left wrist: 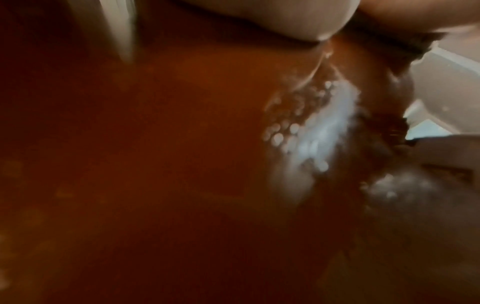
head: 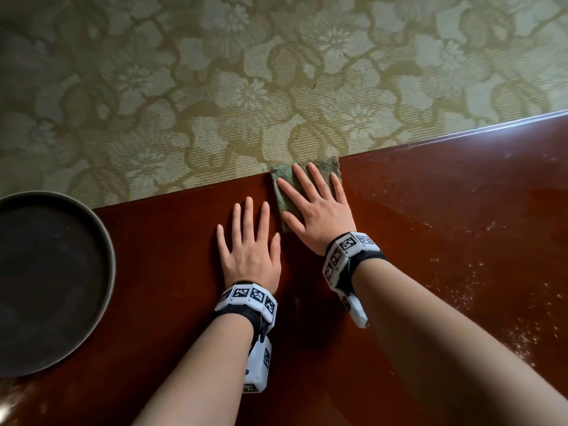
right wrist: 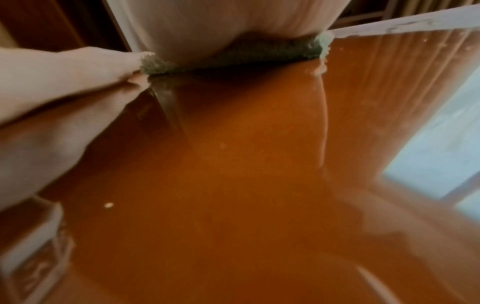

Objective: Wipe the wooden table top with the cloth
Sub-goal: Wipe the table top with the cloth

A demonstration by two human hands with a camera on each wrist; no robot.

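A folded green cloth [head: 281,195] lies on the glossy reddish-brown wooden table top [head: 430,210], right at its far edge. My right hand [head: 313,207] presses flat on the cloth with straight, spread fingers and covers most of it. Just to its left, my left hand [head: 249,244] rests flat on the bare wood with its fingers straight, holding nothing. In the right wrist view the cloth [right wrist: 259,56] shows as a green strip squeezed under my palm [right wrist: 221,26]. The left wrist view is blurred, showing the table top [left wrist: 155,164] and a palm [left wrist: 259,18].
A dark round tray [head: 106,259] sits on the table at the left. Pale crumbs or dust specks [head: 522,333] are scattered over the right part of the table. Beyond the far table edge lies a green floral carpet [head: 215,72].
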